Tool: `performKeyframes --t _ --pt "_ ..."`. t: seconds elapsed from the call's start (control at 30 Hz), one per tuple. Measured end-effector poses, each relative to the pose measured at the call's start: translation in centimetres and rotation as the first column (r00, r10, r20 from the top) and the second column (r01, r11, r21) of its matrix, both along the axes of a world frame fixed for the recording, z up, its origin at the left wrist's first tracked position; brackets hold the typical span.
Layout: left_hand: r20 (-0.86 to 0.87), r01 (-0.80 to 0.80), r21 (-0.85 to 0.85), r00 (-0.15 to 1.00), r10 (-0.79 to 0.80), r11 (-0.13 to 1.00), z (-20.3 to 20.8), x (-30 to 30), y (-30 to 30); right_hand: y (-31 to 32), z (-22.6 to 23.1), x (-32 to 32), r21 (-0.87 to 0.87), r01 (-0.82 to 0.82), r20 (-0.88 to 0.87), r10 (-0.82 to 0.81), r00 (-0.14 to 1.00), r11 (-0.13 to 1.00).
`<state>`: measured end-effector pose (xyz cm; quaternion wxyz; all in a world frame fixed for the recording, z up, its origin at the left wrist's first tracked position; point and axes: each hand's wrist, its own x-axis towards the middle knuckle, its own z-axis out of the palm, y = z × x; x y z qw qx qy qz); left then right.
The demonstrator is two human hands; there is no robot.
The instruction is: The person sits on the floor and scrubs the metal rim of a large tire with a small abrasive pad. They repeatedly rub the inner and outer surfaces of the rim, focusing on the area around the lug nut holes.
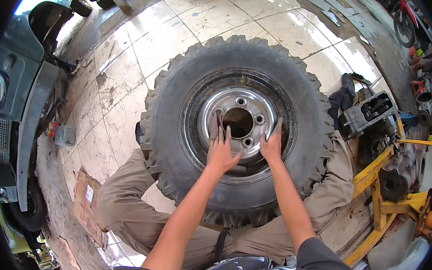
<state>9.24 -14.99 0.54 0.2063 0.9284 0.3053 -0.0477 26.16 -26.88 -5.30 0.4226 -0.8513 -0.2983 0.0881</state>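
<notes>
A big off-road tire (168, 113) with chunky tread lies flat between my bent legs, its wheel rim (202, 117) facing up. The rim's shiny metal centre has a round hole (238, 123) ringed by several bolt holes. My left hand (221, 152) rests on the metal at the near left of that hole, fingers stretched out and slightly blurred. A brownish streak shows just past its fingertips; I cannot tell whether it is a reflection. Against the right side of the metal centre lies my right hand (271, 143), fingers extended and thumb apart. I see no tool in either hand.
At the left stands a vehicle front with a grey bumper (37, 118). A flattened cardboard box (85, 193) lies by my left knee. On the right, a yellow metal stand (374, 173) sits below an opened gear housing (374, 110). Farther right is a motorcycle wheel (404, 29).
</notes>
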Motion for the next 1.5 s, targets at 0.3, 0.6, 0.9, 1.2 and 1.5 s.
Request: performKeyframes --t 0.3,0.6,0.9,1.2,1.5 --pt "0.016 -0.085 -0.003 0.996 0.085 0.996 -0.8 1.9 1.4 -0.1 0.0 -0.2 0.037 -0.004 -0.020 0.005 1.000 0.999" --pt "-0.028 -0.064 -0.133 0.998 0.061 0.989 1.3 2.3 2.3 0.2 -0.9 0.3 0.058 0.010 0.010 -0.010 1.000 0.998" --pt "0.000 -0.157 -0.233 0.987 0.161 0.960 1.1 2.7 2.4 0.4 -0.6 0.3 0.088 0.045 -0.049 -0.041 0.998 0.995" --pt "0.036 -0.137 -0.162 0.989 0.145 0.977 0.7 2.2 2.7 0.3 -0.9 0.5 0.106 0.038 -0.032 -0.034 0.999 0.994" --pt "0.069 -0.154 -0.256 0.982 0.177 0.954 0.5 2.4 2.9 0.0 -0.8 0.2 0.080 0.041 -0.015 -0.040 0.999 0.996"
